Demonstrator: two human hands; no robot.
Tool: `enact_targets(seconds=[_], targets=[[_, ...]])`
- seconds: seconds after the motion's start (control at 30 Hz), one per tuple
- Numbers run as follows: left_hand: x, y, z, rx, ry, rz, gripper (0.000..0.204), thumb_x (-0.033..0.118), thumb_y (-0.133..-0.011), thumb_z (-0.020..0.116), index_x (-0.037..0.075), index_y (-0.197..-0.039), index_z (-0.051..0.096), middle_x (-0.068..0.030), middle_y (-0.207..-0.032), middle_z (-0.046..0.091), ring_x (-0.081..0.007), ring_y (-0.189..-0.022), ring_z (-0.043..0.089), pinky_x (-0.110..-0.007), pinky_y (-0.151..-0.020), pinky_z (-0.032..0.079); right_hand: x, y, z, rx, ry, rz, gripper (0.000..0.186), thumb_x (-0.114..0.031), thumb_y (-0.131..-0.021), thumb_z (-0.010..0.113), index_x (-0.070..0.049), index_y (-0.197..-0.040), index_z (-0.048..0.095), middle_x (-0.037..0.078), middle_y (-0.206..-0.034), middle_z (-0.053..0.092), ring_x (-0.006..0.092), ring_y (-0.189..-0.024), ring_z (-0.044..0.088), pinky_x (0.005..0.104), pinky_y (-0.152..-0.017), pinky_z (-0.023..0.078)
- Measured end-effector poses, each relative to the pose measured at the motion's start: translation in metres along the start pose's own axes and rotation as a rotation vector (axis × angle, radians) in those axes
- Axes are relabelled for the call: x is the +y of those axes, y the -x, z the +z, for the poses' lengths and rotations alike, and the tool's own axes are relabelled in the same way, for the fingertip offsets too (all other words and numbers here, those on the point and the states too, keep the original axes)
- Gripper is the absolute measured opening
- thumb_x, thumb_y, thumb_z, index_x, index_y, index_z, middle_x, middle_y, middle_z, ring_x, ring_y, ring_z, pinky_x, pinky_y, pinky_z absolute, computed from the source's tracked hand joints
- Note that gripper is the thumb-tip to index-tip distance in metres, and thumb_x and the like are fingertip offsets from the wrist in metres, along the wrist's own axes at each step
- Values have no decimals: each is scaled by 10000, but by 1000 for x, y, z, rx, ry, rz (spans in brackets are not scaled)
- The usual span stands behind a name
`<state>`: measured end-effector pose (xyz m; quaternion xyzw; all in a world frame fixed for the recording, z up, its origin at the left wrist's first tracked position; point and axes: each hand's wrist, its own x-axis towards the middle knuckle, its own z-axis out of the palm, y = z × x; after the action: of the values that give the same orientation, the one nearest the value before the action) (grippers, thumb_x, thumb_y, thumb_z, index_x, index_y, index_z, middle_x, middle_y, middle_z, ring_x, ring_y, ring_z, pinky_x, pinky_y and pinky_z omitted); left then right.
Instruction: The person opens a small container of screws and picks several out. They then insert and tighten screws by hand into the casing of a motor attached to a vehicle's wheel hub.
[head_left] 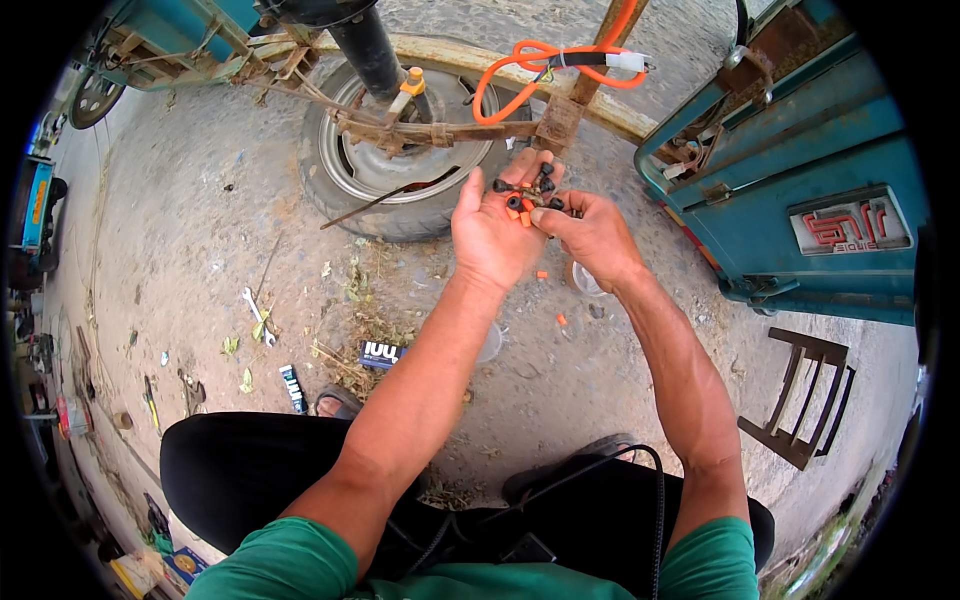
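Note:
My left hand (490, 238) is palm up, with a small heap of black and orange rubber-like caps (525, 203) and a few brownish bits resting on its palm and fingers. Over the heap's right side, my right hand (600, 243) has its thumb and forefinger pressed together at the pieces. What sits in that pinch is too small and too covered to name. Beneath my right wrist stands a clear round plastic tub (586, 280), partly hidden. Two orange bits, one of them a small orange piece (561, 320), lie on the ground close by.
Ahead is a wheel (330, 195) under a rusty frame with an orange cable (490, 88). A teal vehicle panel (760, 240) stands right, above a dark metal rack (797, 395). Left lie a wrench (257, 315), a blue tube (293, 388) and a dark blue box (382, 354).

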<state>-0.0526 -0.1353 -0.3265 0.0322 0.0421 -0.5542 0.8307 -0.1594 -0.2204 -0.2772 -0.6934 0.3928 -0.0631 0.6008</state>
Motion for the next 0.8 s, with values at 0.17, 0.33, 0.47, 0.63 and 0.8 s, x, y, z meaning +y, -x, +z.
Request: enact_targets(seconds=[0.17, 0.33, 0.47, 0.63, 0.8], targets=[[0, 0, 2, 67, 30, -9, 607, 468, -1007, 256, -11, -1244, 545, -163, -1268, 576, -320, -1229, 482, -509, -1080, 324, -22, 8, -9, -95, 88, -83, 427, -294, -790, 756, 15, -1079, 699, 49, -871, 657, 109, -806, 576, 284, -746, 464], [3, -3, -11, 194, 57, 16, 584, 462, -1018, 261, -5, -1193, 565, -165, -1261, 576, -303, -1198, 518, -491, -1050, 388, -29, 12, -23, -23, 54, -169, 433, -336, -806, 731, -4, -1081, 708, 92, -925, 687, 138, -865, 609, 319, -796, 478], [10, 0, -15, 230, 92, -47, 461, 423, -1010, 366, 50, -1121, 613, -155, -1174, 612, -258, -986, 604, -341, -702, 506, -8, 5, -43, 28, 75, -101, 437, -332, -789, 725, 14, -1056, 702, 134, -973, 707, 180, -869, 645, 324, -788, 499], [32, -5, -30, 62, 31, -134, 375, 395, -999, 418, 73, -937, 600, -73, -923, 563, -165, -707, 484, -273, -496, 355, 64, -7, -78, 84, 344, 92, 479, -360, -789, 719, 3, -1100, 692, 164, -1070, 693, 247, -1014, 648, 346, -900, 479], [56, -3, -31, 82, -11, -82, 377, 400, -998, 421, 78, -862, 565, -55, -840, 522, -158, -654, 448, -265, -467, 327, 111, -5, -80, 70, 598, 246, 553, -361, -754, 716, -8, -1177, 661, 214, -1137, 665, 332, -1088, 626, 392, -936, 489]])
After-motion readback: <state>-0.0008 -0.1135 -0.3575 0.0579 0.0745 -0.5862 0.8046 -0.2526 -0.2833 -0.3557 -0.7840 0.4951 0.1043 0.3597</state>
